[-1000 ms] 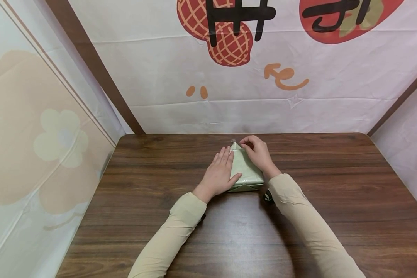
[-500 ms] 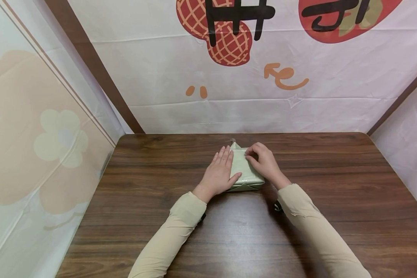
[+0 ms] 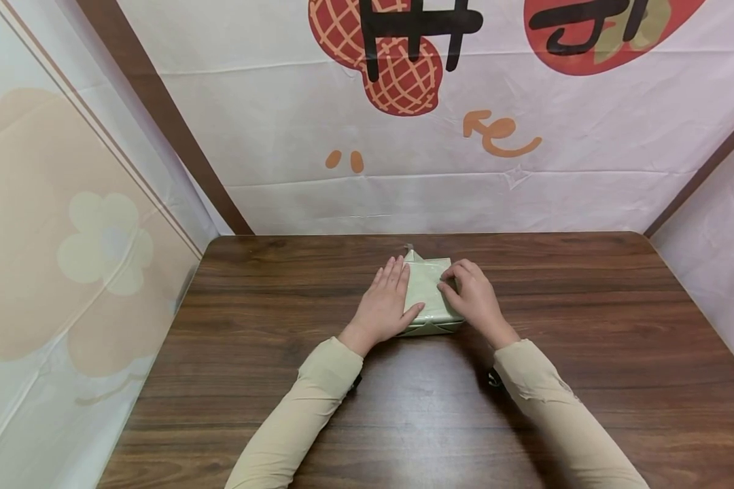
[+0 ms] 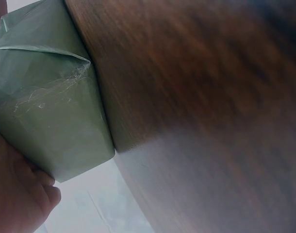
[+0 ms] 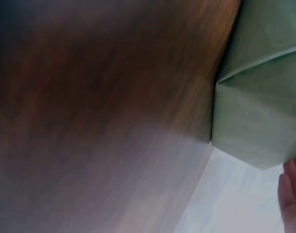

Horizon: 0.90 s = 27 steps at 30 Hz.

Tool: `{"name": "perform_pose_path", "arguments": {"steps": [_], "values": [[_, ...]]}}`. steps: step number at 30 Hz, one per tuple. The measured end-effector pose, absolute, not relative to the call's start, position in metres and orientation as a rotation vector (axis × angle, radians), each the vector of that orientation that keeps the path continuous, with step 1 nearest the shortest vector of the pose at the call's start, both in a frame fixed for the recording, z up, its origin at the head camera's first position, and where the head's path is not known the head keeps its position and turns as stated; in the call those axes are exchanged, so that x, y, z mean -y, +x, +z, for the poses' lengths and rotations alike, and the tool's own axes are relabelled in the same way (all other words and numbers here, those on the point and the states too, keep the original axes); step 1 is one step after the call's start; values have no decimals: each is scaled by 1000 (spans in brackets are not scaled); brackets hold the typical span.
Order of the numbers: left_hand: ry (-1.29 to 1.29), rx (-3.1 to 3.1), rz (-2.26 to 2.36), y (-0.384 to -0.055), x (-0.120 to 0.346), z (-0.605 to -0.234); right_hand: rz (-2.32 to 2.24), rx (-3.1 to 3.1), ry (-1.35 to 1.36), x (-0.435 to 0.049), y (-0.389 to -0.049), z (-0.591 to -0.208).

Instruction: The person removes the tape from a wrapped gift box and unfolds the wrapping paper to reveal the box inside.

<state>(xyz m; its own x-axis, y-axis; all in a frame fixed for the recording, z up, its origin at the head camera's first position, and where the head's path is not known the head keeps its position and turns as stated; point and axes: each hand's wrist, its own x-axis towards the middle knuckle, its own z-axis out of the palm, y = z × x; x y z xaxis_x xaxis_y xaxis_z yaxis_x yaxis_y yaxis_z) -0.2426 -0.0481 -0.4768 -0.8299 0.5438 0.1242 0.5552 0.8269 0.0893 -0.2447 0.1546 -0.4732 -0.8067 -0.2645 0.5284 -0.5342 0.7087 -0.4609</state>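
Note:
A box-shaped package wrapped in pale green paper [image 3: 425, 288] lies on the table toward its back edge. My left hand [image 3: 382, 304] rests flat along its left top, fingers pointing away and thumb spread over the near part. At the right top edge, my right hand [image 3: 472, 297] touches the paper with bent fingertips and thumb, a small gap between them. A pointed paper flap [image 3: 412, 255] rises at the far end, with a bit of clear tape [image 3: 409, 247] at its tip. In the left wrist view, wrinkled clear tape [image 4: 46, 94] crosses the folded end.
The dark wood-grain table [image 3: 269, 299] reaches back to a white printed cloth wall [image 3: 281, 136]. Another printed panel [image 3: 67, 224] stands along the left side. Beige sleeves cover both forearms, and a black device [image 3: 494, 377] shows under the right wrist.
My right hand has slid from the package's far tip toward me and to the right along its top edge, uncovering the far right corner. My left hand has stayed in place.

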Motion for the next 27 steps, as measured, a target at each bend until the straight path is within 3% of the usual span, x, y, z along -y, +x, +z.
{"name": "perform_pose_path", "arguments": {"steps": [12, 27], "values": [[-868, 2934, -185, -241, 48, -476, 900, 2512, 472, -156, -235, -474], [-697, 2990, -204, -233, 35, -477, 954, 2517, 536, -162, -247, -474]]}}
